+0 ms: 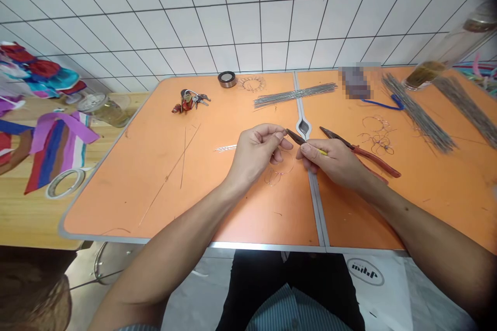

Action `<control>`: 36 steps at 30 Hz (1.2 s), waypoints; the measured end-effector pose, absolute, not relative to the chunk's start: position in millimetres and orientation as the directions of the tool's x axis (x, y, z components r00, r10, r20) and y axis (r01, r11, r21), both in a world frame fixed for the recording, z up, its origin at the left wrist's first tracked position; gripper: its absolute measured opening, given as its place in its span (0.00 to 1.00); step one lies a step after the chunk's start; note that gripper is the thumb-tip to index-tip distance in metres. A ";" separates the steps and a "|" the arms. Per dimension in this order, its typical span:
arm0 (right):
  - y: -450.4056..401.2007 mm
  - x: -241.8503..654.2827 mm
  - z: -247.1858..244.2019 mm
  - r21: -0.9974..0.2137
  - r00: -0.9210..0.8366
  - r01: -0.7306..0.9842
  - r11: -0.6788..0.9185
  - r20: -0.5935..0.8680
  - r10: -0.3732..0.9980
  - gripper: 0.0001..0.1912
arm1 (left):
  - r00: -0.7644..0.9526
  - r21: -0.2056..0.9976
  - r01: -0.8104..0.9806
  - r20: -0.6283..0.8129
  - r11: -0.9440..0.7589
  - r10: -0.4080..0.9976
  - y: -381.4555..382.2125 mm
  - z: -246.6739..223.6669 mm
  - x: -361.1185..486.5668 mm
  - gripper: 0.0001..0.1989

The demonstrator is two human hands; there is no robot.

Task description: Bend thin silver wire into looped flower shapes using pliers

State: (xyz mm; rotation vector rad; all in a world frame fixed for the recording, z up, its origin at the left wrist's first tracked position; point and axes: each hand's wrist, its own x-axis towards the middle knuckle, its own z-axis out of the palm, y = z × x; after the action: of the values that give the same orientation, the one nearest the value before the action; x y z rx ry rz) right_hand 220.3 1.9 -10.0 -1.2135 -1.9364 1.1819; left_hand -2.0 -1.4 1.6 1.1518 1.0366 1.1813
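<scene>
My right hand [328,158] is closed around small needle-nose pliers [295,137] with a dark jaw and a bit of yellow handle showing. The jaw points left, its tip touching or very near the fingertips of my left hand [262,147]. Thumb and forefinger of that left hand are pinched together on a thin wire [292,165], bent into loops that show just below the fingers. The wire's end at the plier tip is too fine to make out. Larger pliers [365,152] with red handles lie beside my right hand, partly hidden by it.
Bundles of straight wire [295,95] lie at the back and right [419,114]. Wire loops [378,137], keys [192,101], a tape roll [227,79] and a blurred object [355,83] are on the orange table. Ribbons [58,150] and a jar [104,108] stand left.
</scene>
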 end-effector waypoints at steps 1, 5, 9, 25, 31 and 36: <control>1.9 220.4 -9.7 -0.892 -0.433 0.406 0.201 0.006 0.901 0.28 | 0.111 0.991 -0.132 -0.004 0.019 0.994 -1.3 1.7 -2.1 0.06; 2.1 220.8 -9.0 -0.884 -0.437 0.416 0.216 0.014 0.899 0.28 | 0.118 0.991 -0.128 -0.012 0.027 0.993 -1.6 2.6 -2.7 0.06; 1.8 220.8 -7.7 -0.872 -0.429 0.436 0.223 0.016 0.903 0.29 | 0.121 0.992 -0.122 -0.015 0.030 0.993 -2.2 3.0 -2.6 0.06; 1.2 221.9 -5.0 -0.787 -0.416 0.540 0.299 0.059 0.908 0.28 | 0.108 0.993 -0.110 -0.032 0.044 0.994 -4.5 4.0 -1.1 0.06; -2.7 219.0 -5.2 -0.765 -0.381 0.579 0.283 0.053 0.923 0.28 | 0.076 0.991 -0.123 -0.037 0.046 0.996 -7.8 -0.2 3.2 0.07; -7.6 213.9 -0.3 -0.703 -0.365 0.637 0.318 0.089 0.927 0.27 | 0.030 0.992 -0.115 -0.053 0.057 0.998 -11.3 -2.6 8.0 0.07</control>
State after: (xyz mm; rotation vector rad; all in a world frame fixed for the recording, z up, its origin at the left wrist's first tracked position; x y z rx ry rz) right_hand 213.9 -7.6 -0.3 -1.3785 -2.1053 0.7957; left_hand 8.0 -11.3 -2.6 1.0965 1.1298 1.2017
